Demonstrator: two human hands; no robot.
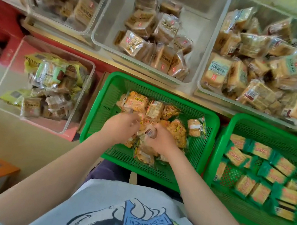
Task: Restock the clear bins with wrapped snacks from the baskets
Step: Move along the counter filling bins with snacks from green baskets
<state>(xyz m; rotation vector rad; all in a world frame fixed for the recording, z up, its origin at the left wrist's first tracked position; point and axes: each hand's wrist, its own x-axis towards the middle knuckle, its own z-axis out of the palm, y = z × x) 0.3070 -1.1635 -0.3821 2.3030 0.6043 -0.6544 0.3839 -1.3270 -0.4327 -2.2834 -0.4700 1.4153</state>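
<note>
Both hands are working inside the middle green basket (97,116): the left hand (120,127) and right hand (161,140) are each curling round orange wrapped snacks (176,130), presumably gathering a batch. The half-empty clear bin (198,42), lying just beyond this basket, is offering room.

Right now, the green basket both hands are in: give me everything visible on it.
The green basket looks like plastic, rectangular, with perforated mesh walls and floor and a solid rim. It sits upright below the clear bins, beside a second green basket. It holds orange wrapped snacks; the left hand and right hand grip some.
</note>
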